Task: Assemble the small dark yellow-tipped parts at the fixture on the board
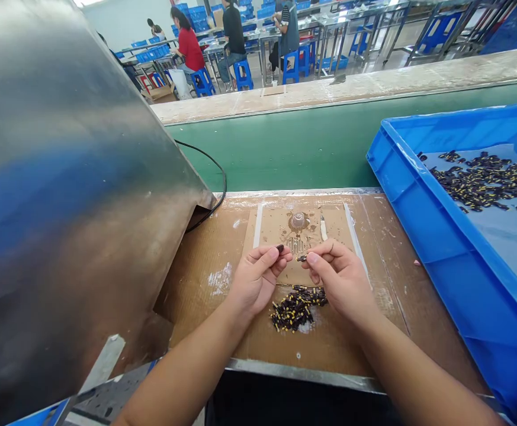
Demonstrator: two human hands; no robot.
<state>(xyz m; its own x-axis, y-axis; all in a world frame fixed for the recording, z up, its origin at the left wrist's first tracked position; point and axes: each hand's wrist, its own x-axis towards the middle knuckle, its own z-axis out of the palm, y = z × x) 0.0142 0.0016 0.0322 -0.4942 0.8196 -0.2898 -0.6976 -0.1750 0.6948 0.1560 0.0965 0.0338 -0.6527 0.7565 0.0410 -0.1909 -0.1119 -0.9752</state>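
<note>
Over the cardboard-covered bench, my left hand pinches a small dark piece between thumb and forefinger. My right hand grips a small black-and-yellow piece at its fingertips, a short gap away from the left. Just below the hands lies a pile of small black-and-yellow pieces. Beyond them, a cardboard sheet is held with white tape. On it sit a small clear round cup, a short row of slim pieces and a white-handled knife.
A large blue crate at the right holds many dark pieces on a pale sheet. A tall metal housing slopes on the left, with a black cable beside it. A green wall borders the back; people sit beyond.
</note>
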